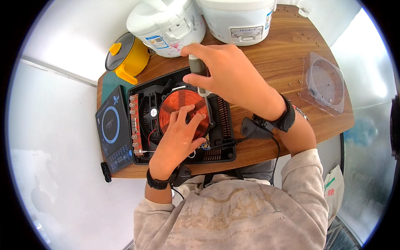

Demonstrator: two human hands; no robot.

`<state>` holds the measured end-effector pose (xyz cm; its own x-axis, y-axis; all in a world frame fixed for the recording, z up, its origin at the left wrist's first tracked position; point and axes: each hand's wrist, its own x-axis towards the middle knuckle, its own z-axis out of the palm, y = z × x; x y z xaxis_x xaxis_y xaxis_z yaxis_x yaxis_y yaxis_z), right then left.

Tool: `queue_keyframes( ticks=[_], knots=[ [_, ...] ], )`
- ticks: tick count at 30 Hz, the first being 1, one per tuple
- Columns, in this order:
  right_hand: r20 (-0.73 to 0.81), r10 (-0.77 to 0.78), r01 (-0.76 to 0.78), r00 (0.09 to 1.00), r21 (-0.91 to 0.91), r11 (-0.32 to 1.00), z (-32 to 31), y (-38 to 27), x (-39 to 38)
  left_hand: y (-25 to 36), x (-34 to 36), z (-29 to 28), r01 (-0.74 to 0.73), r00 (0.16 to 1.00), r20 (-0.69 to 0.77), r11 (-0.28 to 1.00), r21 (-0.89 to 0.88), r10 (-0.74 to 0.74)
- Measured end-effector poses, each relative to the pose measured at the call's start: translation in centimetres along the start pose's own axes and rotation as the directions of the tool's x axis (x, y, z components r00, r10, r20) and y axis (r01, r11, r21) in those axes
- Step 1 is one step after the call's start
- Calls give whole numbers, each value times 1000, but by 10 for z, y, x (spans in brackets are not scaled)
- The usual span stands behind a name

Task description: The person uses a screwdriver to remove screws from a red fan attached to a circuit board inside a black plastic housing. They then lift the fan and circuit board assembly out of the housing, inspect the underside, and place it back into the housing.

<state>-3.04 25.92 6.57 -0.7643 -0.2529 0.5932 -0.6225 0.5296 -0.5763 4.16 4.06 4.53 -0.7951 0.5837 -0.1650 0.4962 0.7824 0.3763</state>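
A grey-handled screwdriver stands upright over the flat copper coil inside the opened black cooker base.

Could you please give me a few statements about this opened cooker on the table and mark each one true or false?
1. The right hand grips a screwdriver above the copper coil. True.
2. The left hand lies flat on the bare wooden table. False: it rests on the copper coil inside the open black housing.
3. The glass top panel lies to the left of the housing. True.
4. The yellow pot stands at the table's right edge. False: it stands at the back left, beside a white rice cooker.
5. A clear plastic tray lies on the right of the table. True.
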Motion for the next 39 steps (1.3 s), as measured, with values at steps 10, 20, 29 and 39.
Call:
queue_keyframes(
  ticks=[10,20,29,39],
  knots=[
    [-116,-154,152,981,-23,988,0,-12,-8,0,1,0,-11,1000,-9,1000,4,11],
    [-16,-260,258,966,191,947,2,-35,-8,-1,0,1,-69,995,-67,994,79,75],
    [39,-342,280,939,492,825,6,-41,-12,-15,-3,8,-179,978,-112,984,-25,175],
    [43,-310,258,950,454,853,2,-40,-11,-13,2,6,-191,977,-119,974,-120,177]
  ],
)
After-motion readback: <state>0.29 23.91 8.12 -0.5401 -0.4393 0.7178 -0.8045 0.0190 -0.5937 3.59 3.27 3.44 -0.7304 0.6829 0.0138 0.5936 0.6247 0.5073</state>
